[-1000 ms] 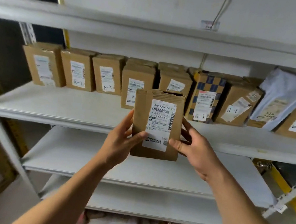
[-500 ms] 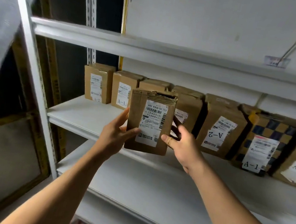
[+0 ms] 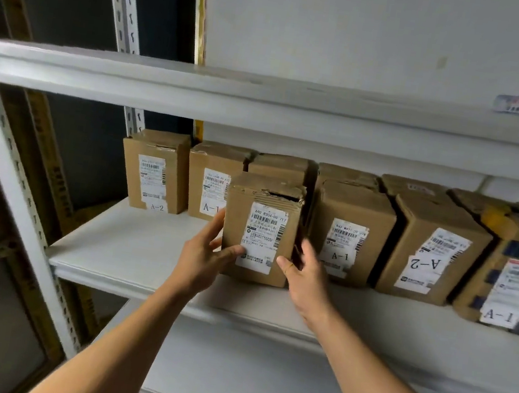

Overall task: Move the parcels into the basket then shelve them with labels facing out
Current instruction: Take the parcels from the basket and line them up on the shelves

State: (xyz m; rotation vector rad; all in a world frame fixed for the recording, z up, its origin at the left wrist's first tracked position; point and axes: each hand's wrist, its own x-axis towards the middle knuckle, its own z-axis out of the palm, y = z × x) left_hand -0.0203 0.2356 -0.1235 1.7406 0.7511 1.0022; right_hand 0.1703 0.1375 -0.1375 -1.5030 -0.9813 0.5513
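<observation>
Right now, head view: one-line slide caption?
Both hands, left hand and right hand, hold a labelled parcel upright at the shelf row.

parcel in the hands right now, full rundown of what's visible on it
The held parcel is a small brown cardboard box, upright, its top edge torn and crumpled with a gap showing. A white shipping label with barcode and print faces out; no handwritten A-code shows on it. Its base sits at or just above the shelf, in front of the row of boxes. The left hand grips its left side, thumb on the label's lower corner; the right hand holds its right side.
</observation>
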